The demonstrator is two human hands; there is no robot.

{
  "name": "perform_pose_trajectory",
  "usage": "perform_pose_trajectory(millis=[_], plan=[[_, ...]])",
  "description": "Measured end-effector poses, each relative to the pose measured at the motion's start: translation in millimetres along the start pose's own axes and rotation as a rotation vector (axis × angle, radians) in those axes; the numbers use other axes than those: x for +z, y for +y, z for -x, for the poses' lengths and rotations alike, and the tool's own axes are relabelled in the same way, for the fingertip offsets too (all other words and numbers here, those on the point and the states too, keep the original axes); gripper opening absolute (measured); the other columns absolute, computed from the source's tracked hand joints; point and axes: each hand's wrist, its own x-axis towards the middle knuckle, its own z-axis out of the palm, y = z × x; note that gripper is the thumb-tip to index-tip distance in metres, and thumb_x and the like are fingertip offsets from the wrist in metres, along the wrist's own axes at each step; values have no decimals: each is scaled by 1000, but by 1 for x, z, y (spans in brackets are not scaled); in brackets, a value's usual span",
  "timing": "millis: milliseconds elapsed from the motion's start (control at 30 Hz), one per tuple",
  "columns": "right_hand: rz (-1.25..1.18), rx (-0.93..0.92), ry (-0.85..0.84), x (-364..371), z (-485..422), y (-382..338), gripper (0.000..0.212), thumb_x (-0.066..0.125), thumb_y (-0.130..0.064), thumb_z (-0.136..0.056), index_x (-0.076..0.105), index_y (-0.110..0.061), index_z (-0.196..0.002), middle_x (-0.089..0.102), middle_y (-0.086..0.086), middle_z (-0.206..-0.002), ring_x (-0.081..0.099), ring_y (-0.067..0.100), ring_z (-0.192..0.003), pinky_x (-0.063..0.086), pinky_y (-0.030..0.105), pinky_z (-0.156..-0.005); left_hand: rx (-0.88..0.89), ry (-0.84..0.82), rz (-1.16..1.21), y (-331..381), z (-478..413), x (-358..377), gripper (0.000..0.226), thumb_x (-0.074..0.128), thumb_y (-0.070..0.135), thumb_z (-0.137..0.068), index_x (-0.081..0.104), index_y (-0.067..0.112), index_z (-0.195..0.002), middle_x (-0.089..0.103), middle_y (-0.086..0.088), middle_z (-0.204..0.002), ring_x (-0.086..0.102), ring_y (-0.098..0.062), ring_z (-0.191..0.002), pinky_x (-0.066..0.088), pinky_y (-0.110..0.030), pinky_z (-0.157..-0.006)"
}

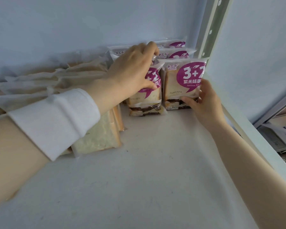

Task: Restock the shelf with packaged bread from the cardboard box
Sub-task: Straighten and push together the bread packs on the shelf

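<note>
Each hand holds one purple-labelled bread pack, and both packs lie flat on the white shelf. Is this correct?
No. In the head view, the left hand holds the left pack and the right hand the right pack, but both stand upright on the white shelf, not flat.

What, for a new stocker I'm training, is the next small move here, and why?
Probably push the left bread pack back level with the right bread pack, then let go. The left hand grips its top, the right hand holds the other's lower corner; both packs stand upright, the left one's base nearer the shelf front.
</note>
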Motion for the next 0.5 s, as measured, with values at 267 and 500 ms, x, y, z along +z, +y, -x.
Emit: perform_pose_trajectory(millis=[267, 500], plan=[[-28, -40, -159, -5, -10, 4, 55, 66, -9, -82, 42, -25, -129, 61, -14, -110, 58, 5, -105, 49, 32, -94, 38, -20, -135, 0, -1, 7, 73, 80, 33, -63, 44, 8, -121, 48, -17, -118, 48, -32, -109, 41, -38, -91], [8, -64, -181, 6, -7, 8, 59, 64, -14, -85, 36, -21, -136, 50, -32, -102, 52, -10, -95, 42, 3, -78, 26, -63, -43, -11, 2, 8, 85, 79, 38, -64, 39, 8, -132, 39, -17, -127, 35, -31, -123, 30, -38, -105]])
